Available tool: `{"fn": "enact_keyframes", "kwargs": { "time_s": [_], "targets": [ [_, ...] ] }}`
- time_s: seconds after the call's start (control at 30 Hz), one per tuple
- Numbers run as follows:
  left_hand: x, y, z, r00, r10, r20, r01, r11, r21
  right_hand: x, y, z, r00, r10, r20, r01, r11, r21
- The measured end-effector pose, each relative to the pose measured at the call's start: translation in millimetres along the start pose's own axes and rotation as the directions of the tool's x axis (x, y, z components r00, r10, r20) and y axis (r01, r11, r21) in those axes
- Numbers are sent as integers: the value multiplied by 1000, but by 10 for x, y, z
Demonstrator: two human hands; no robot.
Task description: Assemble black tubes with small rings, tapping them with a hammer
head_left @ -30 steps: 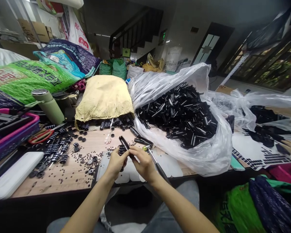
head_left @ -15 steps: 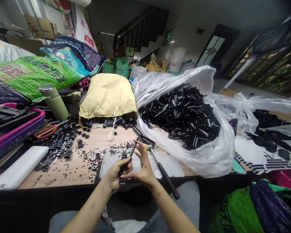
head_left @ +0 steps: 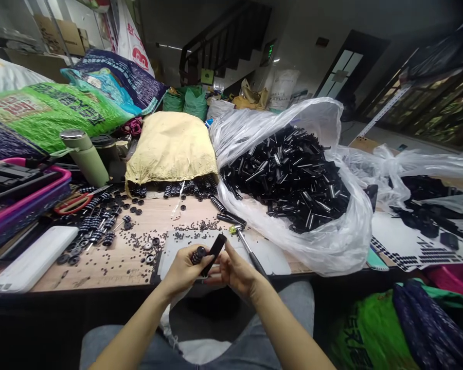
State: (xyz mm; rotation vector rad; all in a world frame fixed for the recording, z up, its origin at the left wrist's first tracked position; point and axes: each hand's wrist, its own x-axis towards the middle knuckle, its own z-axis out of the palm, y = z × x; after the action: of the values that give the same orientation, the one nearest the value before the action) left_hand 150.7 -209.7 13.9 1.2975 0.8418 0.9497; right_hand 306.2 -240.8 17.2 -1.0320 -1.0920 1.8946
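My left hand (head_left: pixel 185 267) is closed around a flat black plastic bar (head_left: pixel 215 252) that tilts up to the right. Beside the bar, a ribbed black roller (head_left: pixel 198 255) pokes out of the same hand. My right hand (head_left: pixel 237 270) meets the bar from the right, its fingers curled round the lower part and partly hidden. Under both hands lies a pale grey mat (head_left: pixel 270 257) at the table's front edge. A hammer (head_left: pixel 251 253) rests just right of my hands, with short black tubes (head_left: pixel 231 219) behind its head.
A clear plastic bag (head_left: pixel 355 241) heaped with black tubes stands right of centre. Behind is a yellow sack (head_left: pixel 173 146) over ribbed rollers. Tiny black rings, red-handled scissors (head_left: pixel 74 204), a white box-like piece (head_left: pixel 33 259), a green flask (head_left: pixel 85 156) and a pink basket (head_left: pixel 57 180) fill the left.
The bar has turned so its broad face shows, and the roller now sticks up beside it. My right hand has come down from spread fingers to curl at the bar. The view has shifted slightly.
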Motion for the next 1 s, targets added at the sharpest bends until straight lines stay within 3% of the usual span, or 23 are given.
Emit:
{"fn": "enact_keyframes", "kwargs": {
  "time_s": [0.03, 0.1, 0.17, 0.23, 0.33, 0.4, 0.5, 0.57, 0.67, 0.77, 0.83, 1.0],
  "targets": [
    [-8, 40, -26, 997, -13, 80, 11, 1000, 27, -29, 0, -12, 991, 84, 108, -92, 993, 73],
    [-24, 129, -73, 970, -46, 240, 26, 996, 87, -84, 4, -46, 964, 125, 237, -166, 973, 161],
    [-36, 204, -100, 931, -60, 361, 1, 987, 159, -127, 8, -85, 955, 101, 280, -158, 968, 192],
    [-42, 240, -103, 909, -74, 411, -8, 981, 194, -152, 2, -124, 943, 108, 315, -163, 975, 153],
    [-24, 216, -76, 939, -123, 322, 109, 992, 63, -158, -26, -186, 976, 60, 210, -64, 998, 15],
    [10, 167, -49, 968, -175, 182, 200, 971, -131, -152, -48, -218, 991, -132, 28, 135, 981, -140],
    [66, 93, 4, 965, -254, 60, 259, 902, -345, -150, -74, -197, 887, -450, -106, 352, 806, -477],
    [88, 63, 51, 960, -277, 43, 271, 879, -392, -150, -83, -119, 821, -566, -68, 384, 637, -668],
    [91, 48, 126, 948, -318, 12, 296, 868, -399, -130, -84, 37, 741, -670, 42, 422, 416, -806],
    [80, 49, 179, 932, -357, -67, 302, 864, -403, -82, -62, 139, 679, -726, 106, 449, 298, -842],
    [74, 53, 197, 920, -378, -104, 299, 846, -441, -48, -36, 157, 689, -716, 111, 423, 273, -864],
    [73, 83, 225, 919, -387, -70, 311, 825, -472, -9, 32, 105, 746, -657, 110, 356, 254, -899]
  ]
}}
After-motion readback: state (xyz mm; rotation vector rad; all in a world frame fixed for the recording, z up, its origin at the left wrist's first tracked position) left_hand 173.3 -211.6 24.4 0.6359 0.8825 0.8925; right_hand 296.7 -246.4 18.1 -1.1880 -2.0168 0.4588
